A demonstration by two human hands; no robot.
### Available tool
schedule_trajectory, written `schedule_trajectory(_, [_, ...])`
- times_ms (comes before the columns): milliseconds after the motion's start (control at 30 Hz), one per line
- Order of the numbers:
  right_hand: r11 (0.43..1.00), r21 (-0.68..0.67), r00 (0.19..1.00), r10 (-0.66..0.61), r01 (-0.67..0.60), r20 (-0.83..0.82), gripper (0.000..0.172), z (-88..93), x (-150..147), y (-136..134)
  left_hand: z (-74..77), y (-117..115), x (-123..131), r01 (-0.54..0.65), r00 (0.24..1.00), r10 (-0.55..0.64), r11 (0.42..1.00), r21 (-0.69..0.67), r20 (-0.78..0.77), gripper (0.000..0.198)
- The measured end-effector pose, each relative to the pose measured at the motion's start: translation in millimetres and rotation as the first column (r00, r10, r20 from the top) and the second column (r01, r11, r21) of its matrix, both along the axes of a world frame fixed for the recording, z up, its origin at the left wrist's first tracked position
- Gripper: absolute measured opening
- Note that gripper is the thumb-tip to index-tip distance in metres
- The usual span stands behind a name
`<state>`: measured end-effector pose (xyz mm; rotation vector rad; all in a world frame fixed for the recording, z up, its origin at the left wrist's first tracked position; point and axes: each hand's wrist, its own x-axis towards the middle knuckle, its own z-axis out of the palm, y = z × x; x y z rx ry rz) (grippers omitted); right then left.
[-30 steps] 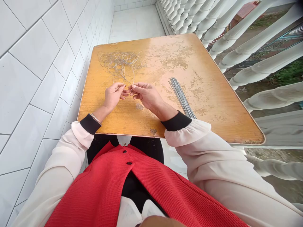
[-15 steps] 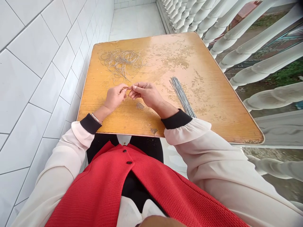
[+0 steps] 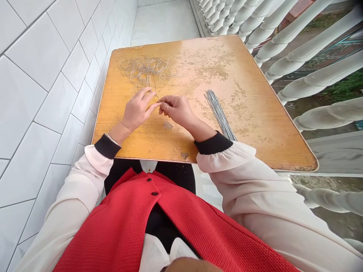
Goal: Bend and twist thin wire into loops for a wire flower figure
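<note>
pinching the thin strand [image 3: 157, 98] in my right hand [image 3: 178, 110], i judge a light, steady hold best; my left hand [image 3: 137, 107] is spread beside it, its thumb's contact hard to tell. the wire tangle [image 3: 141, 69] lies beyond my fingers, the wire bundle [image 3: 220, 114] right of them, near end hidden by my sleeve [image 3: 227, 160]. the pinched tip is lost too.
</note>
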<state>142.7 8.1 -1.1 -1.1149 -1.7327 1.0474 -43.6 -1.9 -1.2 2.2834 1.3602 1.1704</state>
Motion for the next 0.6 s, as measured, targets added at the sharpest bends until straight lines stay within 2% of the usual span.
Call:
schedule_trajectory(133, [0.968,0.249,0.952,-0.086,0.01,0.294,0.02,-8.5,3.9,4.2,-3.5,3.4,-1.7,-0.077,0.968,0.109,0.987,0.145,-0.228,0.036])
schedule_trajectory(267, [0.906,0.424,0.86,-0.221,0.006,0.459,0.027,-17.1,5.9,8.2,-9.9,7.8,-5.7,-0.11,0.922,0.166,0.979,0.174,-0.351,0.042])
schedule_trajectory(400, [0.878,0.478,0.781,-0.29,-0.013,0.553,0.033,-19.4,4.9,8.1,-11.4,5.3,-6.5,-0.143,0.902,0.198,0.975,0.168,-0.383,0.045])
schedule_trajectory(533, [0.883,0.469,0.725,-0.305,-0.028,0.618,0.035,-14.9,5.9,5.6,-7.5,6.3,-9.6,-0.193,0.91,0.254,0.959,0.207,-0.329,0.031])
schedule_trajectory(600, [0.883,0.469,0.7,-0.321,-0.023,0.638,0.035,-12.7,7.3,5.1,-5.5,11.5,-15.0,-0.235,0.907,0.284,0.954,0.186,-0.31,0.022])
